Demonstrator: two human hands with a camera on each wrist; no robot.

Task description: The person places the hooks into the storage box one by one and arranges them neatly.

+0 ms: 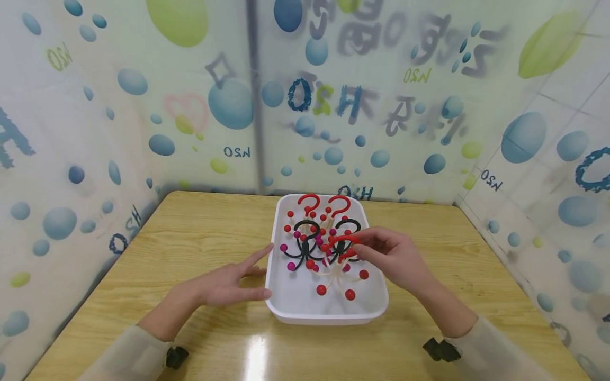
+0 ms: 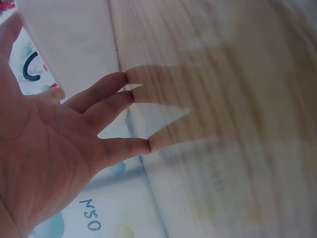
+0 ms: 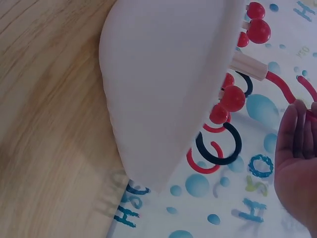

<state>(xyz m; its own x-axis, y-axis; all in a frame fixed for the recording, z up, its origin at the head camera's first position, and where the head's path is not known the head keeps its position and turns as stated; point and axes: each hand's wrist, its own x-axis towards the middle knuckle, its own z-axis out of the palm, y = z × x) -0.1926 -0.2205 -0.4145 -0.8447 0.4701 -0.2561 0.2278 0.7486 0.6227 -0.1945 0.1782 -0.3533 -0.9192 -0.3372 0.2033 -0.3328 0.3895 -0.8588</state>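
A white plastic tub (image 1: 329,319) stands on the table, holding several hook-handled scalp massagers. My right hand (image 1: 397,259) pinches the red hook of the nearest scalp massager (image 1: 336,271), whose cream prongs end in red balls. In the right wrist view, this massager's cream stem (image 3: 250,66) shows above the tub's rim, the fingers at its red hook. My left hand (image 1: 229,283) is at the tub's left side, fingers spread and nearly straight, index fingertip and thumb at the rim. The left wrist view shows the palm (image 2: 49,134) and other fingertips down at the tabletop.
Two black scalp massagers (image 1: 305,248) with magenta balls lie mid-tub. Behind them are two red hooks (image 1: 310,198) on cream massagers. The wooden table (image 1: 205,227) meets patterned curtains (image 1: 190,132) at the back and sides.
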